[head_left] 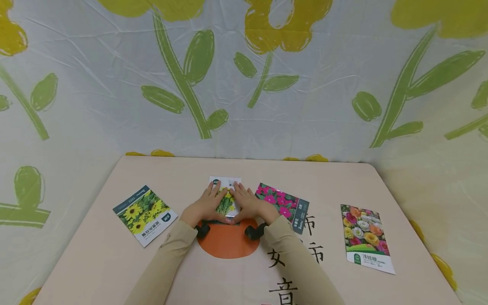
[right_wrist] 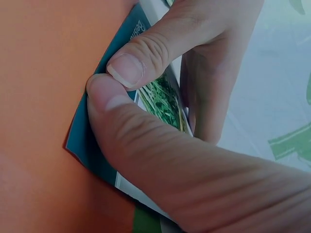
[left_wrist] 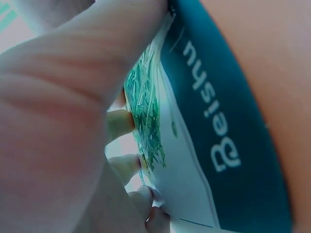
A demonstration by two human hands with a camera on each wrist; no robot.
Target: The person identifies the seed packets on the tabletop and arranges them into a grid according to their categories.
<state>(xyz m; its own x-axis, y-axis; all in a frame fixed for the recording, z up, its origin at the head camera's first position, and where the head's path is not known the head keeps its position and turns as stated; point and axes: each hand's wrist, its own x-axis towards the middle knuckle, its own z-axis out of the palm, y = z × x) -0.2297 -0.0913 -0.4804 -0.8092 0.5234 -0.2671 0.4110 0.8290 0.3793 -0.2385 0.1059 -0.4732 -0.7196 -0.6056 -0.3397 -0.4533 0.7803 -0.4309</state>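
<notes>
A seed packet (head_left: 226, 204) with yellow flowers and green stems lies on the table, upside down, its dark green "Beishu" band towards the person. My left hand (head_left: 207, 206) rests on its left part and my right hand (head_left: 249, 206) on its right part, fingers extended towards the far end. Both thumbs meet at the near band; the right wrist view shows the thumbs (right_wrist: 127, 69) pressing on the packet (right_wrist: 167, 103). In the left wrist view the packet (left_wrist: 194, 145) bows slightly, and several fingertips touch its picture. A pink-flower seed packet (head_left: 284, 203) lies beside my right wrist.
A yellow-flower packet (head_left: 145, 215) lies tilted at the left, and a packet of multicoloured blooms (head_left: 365, 235) at the right. An orange circle (head_left: 228, 245) and black characters (head_left: 285, 290) mark the pale table (head_left: 114, 271). A flower-patterned cloth (head_left: 320, 123) hangs behind.
</notes>
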